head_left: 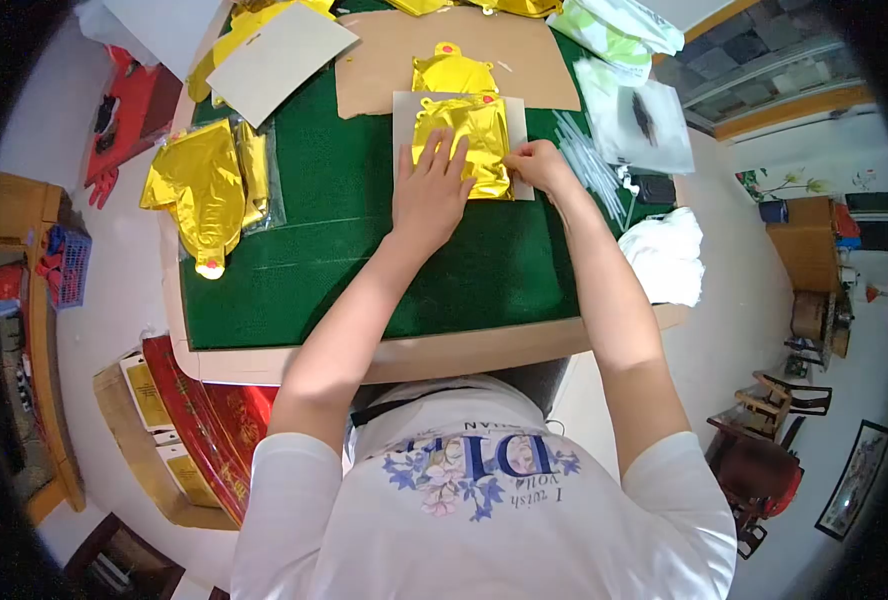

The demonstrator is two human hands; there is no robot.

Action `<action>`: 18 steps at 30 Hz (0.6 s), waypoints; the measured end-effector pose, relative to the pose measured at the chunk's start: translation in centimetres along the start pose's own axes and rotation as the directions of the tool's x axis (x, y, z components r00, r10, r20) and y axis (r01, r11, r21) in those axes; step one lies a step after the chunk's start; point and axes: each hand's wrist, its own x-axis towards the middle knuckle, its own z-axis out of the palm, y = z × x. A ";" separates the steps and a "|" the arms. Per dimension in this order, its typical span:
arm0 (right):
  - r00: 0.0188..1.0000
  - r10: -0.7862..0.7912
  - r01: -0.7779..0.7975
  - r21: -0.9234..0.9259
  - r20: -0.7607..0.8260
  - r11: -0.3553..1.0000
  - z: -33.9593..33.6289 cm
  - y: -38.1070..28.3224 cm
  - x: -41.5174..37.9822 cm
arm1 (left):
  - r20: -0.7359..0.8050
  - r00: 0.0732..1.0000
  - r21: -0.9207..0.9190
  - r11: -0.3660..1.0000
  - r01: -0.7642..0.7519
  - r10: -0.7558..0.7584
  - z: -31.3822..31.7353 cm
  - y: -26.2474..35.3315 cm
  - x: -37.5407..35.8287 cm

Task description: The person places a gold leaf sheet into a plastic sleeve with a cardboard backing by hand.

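One gold foil piece lies on a grey card atop the green tabletop; the left hand spreads flat over it, the right hand bunched at its edge, grip unclear.

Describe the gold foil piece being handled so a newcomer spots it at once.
On the far part of the green table, a brown cardboard sheet is partly overlapped by a smaller greyish card. On that card lies the gold foil piece, left hand flat on it, right hand at its right edge. Only this gold piece lies under a hand.
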 end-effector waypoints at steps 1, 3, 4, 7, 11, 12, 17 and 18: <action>1.000 0.008 -0.008 -0.003 0.004 1.000 0.0 0.0 0.0 | -0.023 0.999 -0.053 0.998 -0.043 0.041 0.0 0.4 0.2; 1.000 -0.008 0.008 -0.007 0.000 1.000 -0.1 0.0 0.0 | -0.045 0.996 -0.112 0.990 -0.081 0.076 0.7 0.8 0.2; 1.000 -0.007 0.007 -0.024 0.009 1.000 -0.1 -0.1 0.1 | -0.029 0.996 -0.109 0.990 -0.088 0.085 1.2 1.0 0.2; 1.000 -0.025 0.024 0.034 0.014 0.999 -0.1 -0.4 -0.4 | 0.037 0.995 -0.102 0.991 -0.087 0.092 1.7 1.1 0.3; 0.999 0.037 -0.042 0.202 0.025 0.979 -1.0 -2.8 -2.2 | 0.089 0.993 -0.085 0.994 -0.070 0.078 1.5 1.1 0.2; 0.998 0.067 -0.065 0.154 -0.008 0.986 -1.0 -3.1 -2.0 | 0.038 0.996 -0.107 0.991 -0.081 0.085 1.6 1.0 0.2; 1.000 -0.002 -0.003 0.175 0.029 0.985 -0.5 -1.2 0.0 | 0.038 0.996 -0.103 0.992 -0.074 0.078 1.8 1.1 0.2; 0.999 0.007 -0.014 0.184 0.036 0.983 -0.5 -1.3 0.0 | 0.026 0.997 -0.094 0.993 -0.067 0.070 1.7 1.2 0.2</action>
